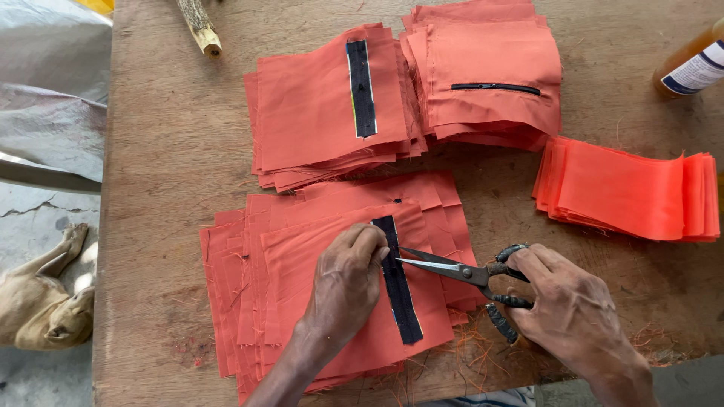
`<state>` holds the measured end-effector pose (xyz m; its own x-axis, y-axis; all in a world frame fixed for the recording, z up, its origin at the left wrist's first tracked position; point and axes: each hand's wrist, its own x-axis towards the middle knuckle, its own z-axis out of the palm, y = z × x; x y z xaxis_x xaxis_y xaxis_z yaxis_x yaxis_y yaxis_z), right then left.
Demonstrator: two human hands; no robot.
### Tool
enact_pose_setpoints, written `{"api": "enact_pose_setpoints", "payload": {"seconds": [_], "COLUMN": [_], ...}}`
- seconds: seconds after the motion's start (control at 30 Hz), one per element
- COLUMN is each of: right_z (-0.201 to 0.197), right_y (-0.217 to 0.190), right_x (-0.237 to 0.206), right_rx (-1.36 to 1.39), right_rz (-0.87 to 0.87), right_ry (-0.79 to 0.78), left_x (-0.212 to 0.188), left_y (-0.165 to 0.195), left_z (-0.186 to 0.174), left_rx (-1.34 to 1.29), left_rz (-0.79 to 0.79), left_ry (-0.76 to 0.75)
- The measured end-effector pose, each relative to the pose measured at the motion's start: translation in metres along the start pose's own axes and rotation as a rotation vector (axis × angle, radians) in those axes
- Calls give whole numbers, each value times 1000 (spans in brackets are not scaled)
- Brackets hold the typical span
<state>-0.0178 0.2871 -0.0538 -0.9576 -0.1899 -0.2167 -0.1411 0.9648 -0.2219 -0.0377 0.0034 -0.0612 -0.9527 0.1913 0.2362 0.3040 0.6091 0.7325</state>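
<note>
Fabric piece in hand: we see an orange fabric piece (302,264) with a black zipper strip (397,280) running down it, lying on top of the near stack (234,301) by the near edge of the counter (166,151).
Left hand: our left hand (345,283) lies on that piece just left of the zipper strip, fingers curled and pinching the cloth beside the strip's upper part.
Scissors: black-handled scissors (467,273) lie level over the cloth, blades parted a little, tips touching the zipper strip just beside the left fingertips.
Right hand: our right hand (569,309) holds the scissors, fingers through the handle loops, to the right of the stack and near the near edge.
Threads: loose orange threads (467,343) lie scattered on the counter between the hands and along the near edge.
Middle stack: a second stack (309,113) with a black zipper strip on top sits behind the near one, toward the far edge.
Far stack: a folded stack (490,68) showing a thin black zipper line touches it on the right.
Plain pieces: a bundle of brighter orange strips (626,188) lies apart near the right edge.
Bottle: an amber bottle (690,68) lies in the far right corner.
Stick: a wooden stick (200,26) lies at the far edge, left of the stacks.
Floor: a tan dog (45,301) lies on the floor left of the counter.
</note>
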Motion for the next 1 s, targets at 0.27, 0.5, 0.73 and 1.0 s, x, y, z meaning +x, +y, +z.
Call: {"api": "enact_pose_setpoints", "payload": {"seconds": [0.27,0.5,0.73,1.0], "right_z": [1,3,1,11], "right_y": [-3,-7,-12,-5], "right_x": [1,8,11,12], "right_rx": [25,63,45,70], "right_rz": [3,-59,-93,-110], "right_ry": [57,134,198,184], "left_x": [2,1,3,3], "left_y": [1,-2,-1,-3], "left_z": [0,2,1,1], "left_rx": [-6,4,4,3], "left_rz": [-12,-24,-20,-58], "left_ry": [-11,-9,3,-35]}}
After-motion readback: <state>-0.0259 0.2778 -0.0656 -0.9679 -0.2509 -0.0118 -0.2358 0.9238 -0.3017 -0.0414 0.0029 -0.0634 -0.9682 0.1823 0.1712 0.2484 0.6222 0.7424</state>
